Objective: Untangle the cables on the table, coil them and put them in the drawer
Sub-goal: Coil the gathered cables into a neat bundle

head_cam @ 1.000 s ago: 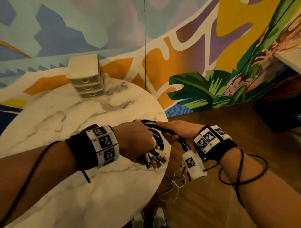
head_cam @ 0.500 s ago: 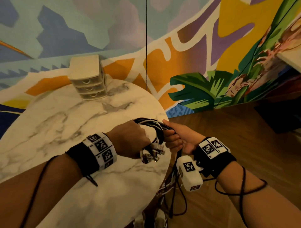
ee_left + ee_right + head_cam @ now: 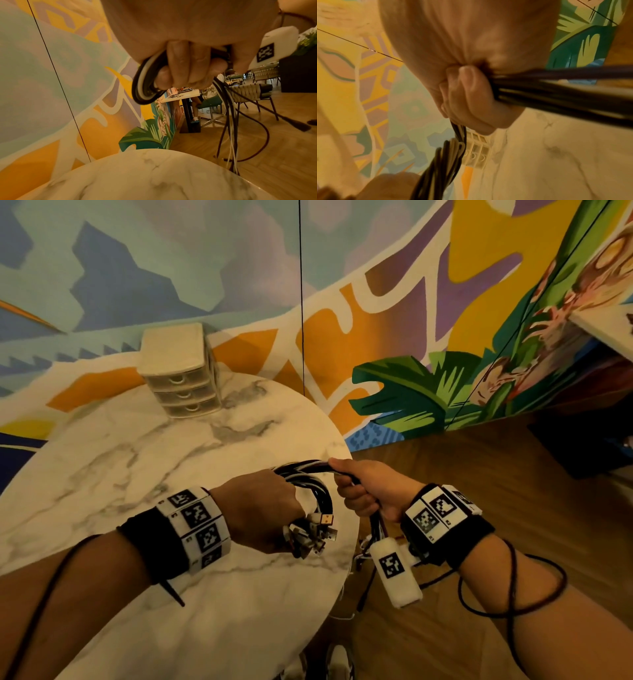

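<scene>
While both hands (image 3: 260,508) (image 3: 368,491) grip the cables (image 3: 310,474), coiling is part done, tails hang loose, drawer (image 3: 180,380) still shut.

No readable text, brand or number anywhere. Only markings: black-and-white square fiducial codes on the left wristband (image 3: 198,529), right wristband (image 3: 436,513) and the white wrist camera block (image 3: 394,568). Tiny characters beside the codes are illegible.
</scene>
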Tool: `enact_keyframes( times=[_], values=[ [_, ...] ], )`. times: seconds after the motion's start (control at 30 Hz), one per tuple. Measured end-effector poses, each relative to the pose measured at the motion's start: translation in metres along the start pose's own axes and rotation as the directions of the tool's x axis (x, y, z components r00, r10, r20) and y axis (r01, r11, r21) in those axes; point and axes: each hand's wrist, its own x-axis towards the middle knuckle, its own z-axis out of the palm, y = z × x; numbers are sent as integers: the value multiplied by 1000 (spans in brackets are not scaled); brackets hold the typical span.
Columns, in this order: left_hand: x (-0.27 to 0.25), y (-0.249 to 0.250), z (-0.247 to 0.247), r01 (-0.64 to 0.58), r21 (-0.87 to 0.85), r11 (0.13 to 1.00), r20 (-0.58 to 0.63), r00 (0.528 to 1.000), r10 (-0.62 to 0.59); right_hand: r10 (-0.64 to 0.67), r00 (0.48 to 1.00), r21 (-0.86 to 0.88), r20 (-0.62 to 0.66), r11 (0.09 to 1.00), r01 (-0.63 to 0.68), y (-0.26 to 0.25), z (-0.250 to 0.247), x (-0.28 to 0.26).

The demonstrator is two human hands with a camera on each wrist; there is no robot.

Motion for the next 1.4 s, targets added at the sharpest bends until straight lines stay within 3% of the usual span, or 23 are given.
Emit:
enact_keyframes(
  times=[0.13, 0.3, 0.47, 0.53, 0.6, 0.8, 0.93, 1.0, 1.03, 1.1, 1.13, 1.17, 1.2, 1.27, 1.4],
  values=[
    [1, -4, 1, 13, -100, 995, -31, 999, -16, 1, 999, -69, -33, 998, -3, 2, 9, 0],
    [6, -13, 11, 44, -257, 965, -129, 988, -80, -91, 993, -204, -70, 976, 75, 2, 18, -2],
    [6, -26, 32, 126, -402, 907, -240, 941, -237, -171, 982, -360, -76, 923, 133, -1, 15, -10],
    [5, -28, 41, 225, -460, 859, -271, 885, -378, -181, 983, -358, -36, 920, 157, 1, 15, -14],
    [8, -22, 48, 277, -586, 762, -299, 800, -521, -201, 980, -309, -10, 932, 188, 3, 22, -16],
    [19, 4, 54, 57, -929, 365, -254, 617, -745, -321, 946, -170, -49, 936, 309, 9, 39, -18],
    [29, 6, 55, 16, -962, 271, -224, 518, -826, -362, 931, -134, -53, 926, 352, 11, 38, -21],
    [33, 6, 54, -23, -964, 266, -246, 463, -852, -353, 934, -129, -64, 931, 343, 14, 42, -23],
    [33, 7, 52, -44, -957, 288, -275, 468, -840, -345, 936, -111, -69, 935, 337, 16, 44, -23],
    [33, 11, 46, -110, -969, 221, -245, 535, -808, -304, 949, -38, -79, 953, 302, 18, 46, -22],
    [36, 11, 45, -139, -983, 123, -180, 552, -814, -274, 957, 1, -93, 961, 275, 17, 47, -21],
    [40, 11, 46, -150, -985, 86, -154, 533, -832, -248, 962, 30, -113, 967, 253, 17, 48, -20],
    [44, 11, 47, -151, -988, 9, -90, 544, -835, -230, 964, 57, -136, 969, 240, 16, 50, -19],
    [47, 14, 44, -211, -970, -122, -30, 600, -799, -214, 962, 94, -166, 968, 232, 15, 53, -17],
    [43, 18, 37, -349, -910, -225, -72, 667, -741, -230, 950, 130, -209, 957, 260, 19, 61, -16]
  ],
)
